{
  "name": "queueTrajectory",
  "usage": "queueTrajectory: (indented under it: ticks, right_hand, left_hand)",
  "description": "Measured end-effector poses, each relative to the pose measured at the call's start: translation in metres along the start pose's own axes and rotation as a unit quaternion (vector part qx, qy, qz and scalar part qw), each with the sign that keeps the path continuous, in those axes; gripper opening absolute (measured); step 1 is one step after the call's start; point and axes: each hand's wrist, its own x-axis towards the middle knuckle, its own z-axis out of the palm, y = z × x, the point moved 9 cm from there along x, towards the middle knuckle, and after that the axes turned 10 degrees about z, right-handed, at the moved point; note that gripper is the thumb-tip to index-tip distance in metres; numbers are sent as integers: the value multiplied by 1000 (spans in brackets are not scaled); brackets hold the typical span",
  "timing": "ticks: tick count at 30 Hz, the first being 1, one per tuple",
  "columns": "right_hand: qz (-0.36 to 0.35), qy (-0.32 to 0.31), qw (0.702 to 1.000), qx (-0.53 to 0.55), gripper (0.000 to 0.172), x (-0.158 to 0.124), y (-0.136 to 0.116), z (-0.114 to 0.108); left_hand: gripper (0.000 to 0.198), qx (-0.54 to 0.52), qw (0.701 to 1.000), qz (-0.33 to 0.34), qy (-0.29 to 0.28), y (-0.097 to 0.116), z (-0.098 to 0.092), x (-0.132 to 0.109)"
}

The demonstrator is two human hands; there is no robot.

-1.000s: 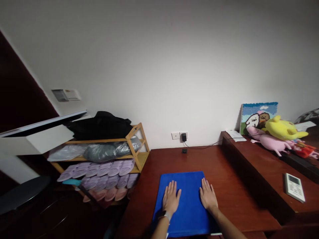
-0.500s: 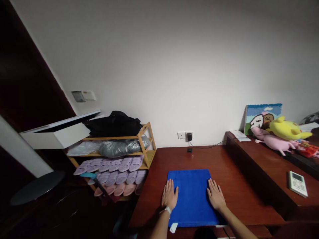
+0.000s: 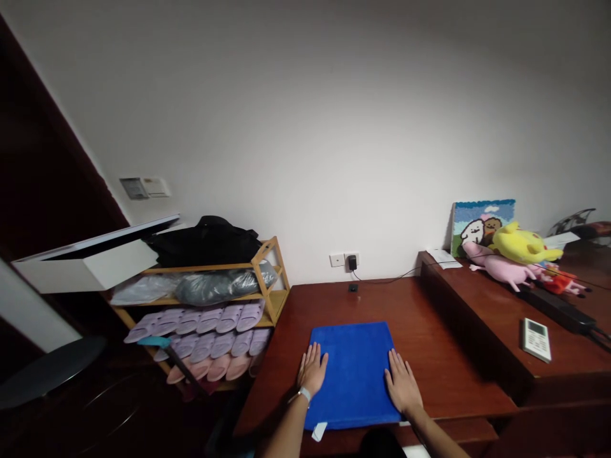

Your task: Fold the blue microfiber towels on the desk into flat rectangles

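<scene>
A blue towel [image 3: 354,375] lies spread flat on the reddish-brown wooden desk [image 3: 449,375]. Its white tag [image 3: 319,431] sticks out at the near left corner. My left hand [image 3: 313,370] rests palm down on the towel's left edge, fingers stretched forward, with a watch or band on the wrist. On the right edge, my right hand [image 3: 401,385] also lies flat, its fingers extended and slightly apart. Neither hand holds anything.
Left of the desk stands a wooden rack [image 3: 267,280] with several slippers [image 3: 229,318], a black bag [image 3: 207,242] and a white box [image 3: 90,264]. To the right, a raised surface bears plush toys [image 3: 520,245] and a white remote-like device [image 3: 536,339]. A black plug [image 3: 352,261] sits in the wall.
The view has turned slightly to the right, so the whole scene sits further left. Both hands stay flat on the towel's side edges.
</scene>
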Motion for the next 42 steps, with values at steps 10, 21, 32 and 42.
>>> queueTrajectory:
  ticks: [10, 21, 32, 42]
  right_hand:
    - [-18, -14, 999, -24, 67, -2, -5, -3]
    - [-7, -2, 999, -34, 70, 0, -3, 3]
    - [19, -31, 999, -30, 69, -9, 2, 3]
    - [-13, 17, 1000, 9, 68, -37, 7, 1]
  left_hand:
    - [63, -94, 963, 250, 18, 216, 43, -12]
    - [67, 25, 998, 47, 28, 46, 19, -52]
    - [63, 46, 997, 26, 55, 26, 5, -67]
    - [64, 49, 998, 27, 42, 23, 8, -65]
